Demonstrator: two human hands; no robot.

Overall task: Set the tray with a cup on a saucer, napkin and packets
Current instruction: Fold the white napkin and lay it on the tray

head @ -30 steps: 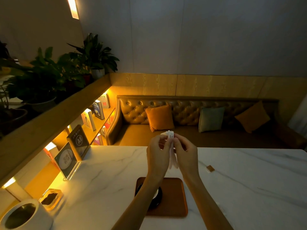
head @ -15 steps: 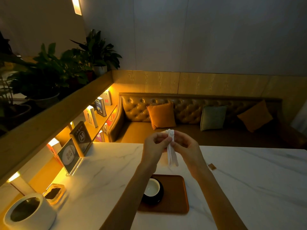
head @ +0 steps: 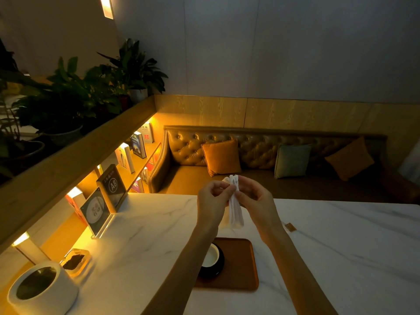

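Note:
A white napkin (head: 235,209) hangs in a long folded strip above the marble table. My left hand (head: 212,201) and my right hand (head: 255,201) both pinch its top end between thumb and fingers. Below them a brown tray (head: 243,264) lies on the table. On the tray's left part sits a white cup (head: 211,256) on a dark saucer (head: 218,268), partly hidden by my left forearm. One small brown packet (head: 290,227) lies on the table to the right of the tray.
A white round container (head: 43,289) and a small glass dish (head: 76,261) stand at the near left. Two sign stands (head: 103,201) sit by the left wall shelf. Behind the table's far edge is a leather sofa (head: 261,155) with cushions.
My hands moved slightly apart and the napkin now hangs longer between them. The view shifted so the cup on its saucer shows beside my left forearm.

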